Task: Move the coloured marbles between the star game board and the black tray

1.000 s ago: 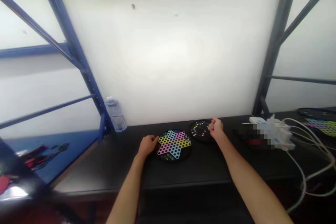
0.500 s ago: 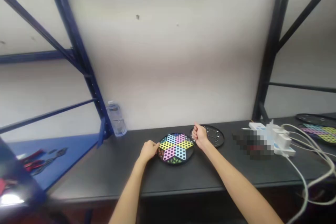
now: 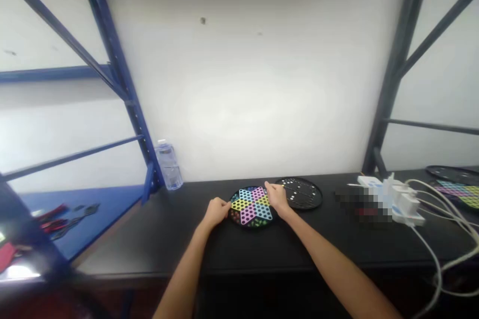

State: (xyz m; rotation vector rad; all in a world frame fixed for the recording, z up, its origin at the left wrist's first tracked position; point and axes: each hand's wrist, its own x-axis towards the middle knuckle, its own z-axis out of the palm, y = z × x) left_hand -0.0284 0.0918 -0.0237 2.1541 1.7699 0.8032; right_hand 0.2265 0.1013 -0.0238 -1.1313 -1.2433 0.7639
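Note:
A round black Chinese checkers board (image 3: 255,206) lies on the dark table, with a pink, yellow and blue star of holes. Small coloured pieces show in the sections around the star. At the board's left rim is my left hand (image 3: 216,211), thumb and fingers closed on the edge. My right hand (image 3: 276,197) is curled closed over the board's upper right side, covering part of the star. What sits inside its fingers is hidden. Just behind it to the right lies a round black lid (image 3: 301,193) with clear or holed spots.
A clear bottle (image 3: 169,165) stands at the back left by the blue rack post. Red-handled tools (image 3: 56,224) lie on a blue surface at left. To the right are a white power strip (image 3: 400,202) with cables and a second checkers board (image 3: 458,192).
My right hand has moved left from the gap beside the lid onto the board's right side. My left hand stays at the left rim. The view has shifted slightly.

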